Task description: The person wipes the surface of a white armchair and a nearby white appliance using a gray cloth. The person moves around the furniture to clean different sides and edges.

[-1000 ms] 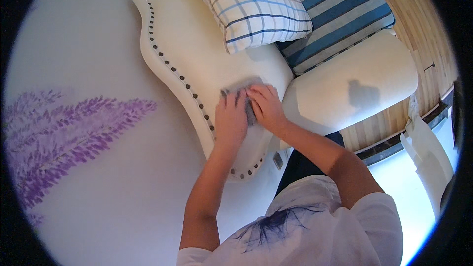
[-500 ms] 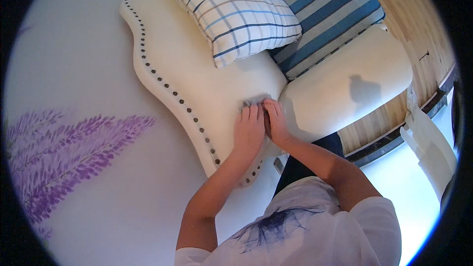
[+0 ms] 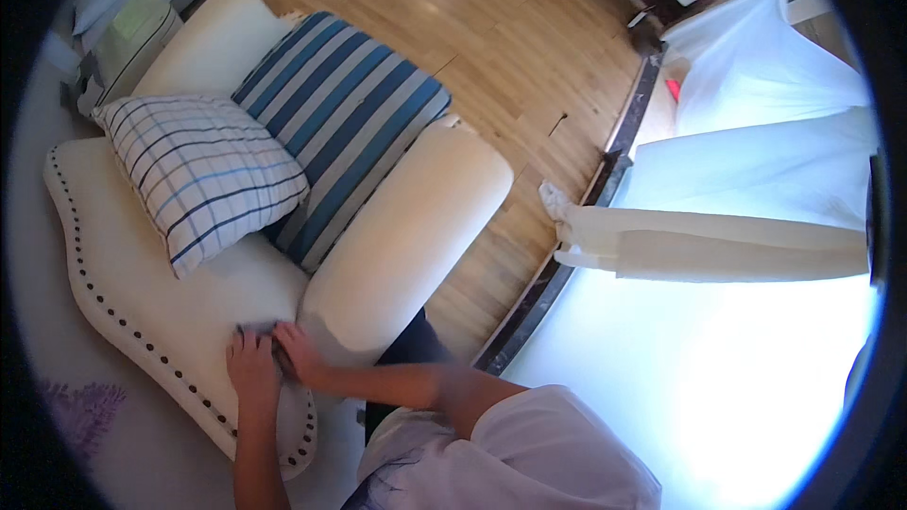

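Note:
Both hands are on the cream backrest of an armchair (image 3: pixel 179 321), close to its corner with the right armrest (image 3: pixel 416 236). My left hand (image 3: pixel 253 364) lies with bent fingers over a small dark grey, cloth-like piece (image 3: pixel 282 355). Right beside it, my right hand (image 3: pixel 300 357) has its fingers curled at the same piece. Most of that piece is hidden under the hands, and its kind is not clear. Dark studs line the backrest's edge. A checked pillow (image 3: pixel 213 184) leans on the backrest, next to a blue-and-grey striped seat cushion (image 3: pixel 345 123).
Wooden floor (image 3: pixel 510 47) spreads beyond the chair. To the right, a dark sill (image 3: pixel 529 321) runs along a bright window, where a cream curtain (image 3: pixel 737 246) hangs. Behind the chair is a pale wall with painted purple flowers (image 3: pixel 85 416).
My view has swung to the right, so the chair sits further left and more floor and window show. Both hands remain near the same corner of the backrest.

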A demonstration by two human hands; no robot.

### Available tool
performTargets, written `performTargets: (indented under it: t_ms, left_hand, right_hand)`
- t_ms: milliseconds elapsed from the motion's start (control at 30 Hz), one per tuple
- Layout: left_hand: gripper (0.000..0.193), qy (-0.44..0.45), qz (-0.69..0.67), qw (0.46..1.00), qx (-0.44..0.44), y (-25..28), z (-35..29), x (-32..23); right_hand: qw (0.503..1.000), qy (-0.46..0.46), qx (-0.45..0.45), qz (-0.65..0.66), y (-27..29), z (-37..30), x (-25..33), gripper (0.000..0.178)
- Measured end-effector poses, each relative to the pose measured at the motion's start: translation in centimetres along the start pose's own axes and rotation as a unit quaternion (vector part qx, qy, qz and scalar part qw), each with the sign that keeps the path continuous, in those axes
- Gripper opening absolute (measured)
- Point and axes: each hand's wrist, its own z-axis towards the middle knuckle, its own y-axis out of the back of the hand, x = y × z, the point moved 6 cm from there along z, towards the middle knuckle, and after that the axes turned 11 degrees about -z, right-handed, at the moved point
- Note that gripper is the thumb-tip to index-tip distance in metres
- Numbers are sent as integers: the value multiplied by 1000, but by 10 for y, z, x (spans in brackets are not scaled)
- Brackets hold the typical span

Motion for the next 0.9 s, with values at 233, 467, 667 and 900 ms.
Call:
performTargets:
  t_ms: [233,467,667,900]
  left_hand:
    - [20,58,-15,997,-43,25,-84,7]
    - [22,122,-61,987,-83,32,-120,33]
    - [19,123,-79,983,-110,30,-117,31]
    - [18,126,-81,976,-160,26,-104,36]
  right_hand:
    - [990,129,46,-12,9,-49,65,35]
    - [972,210,102,18,3,-45,114,32]
    - [948,314,-21,48,22,-36,122,29]
    - [946,325,4,25,21,-20,114,29]
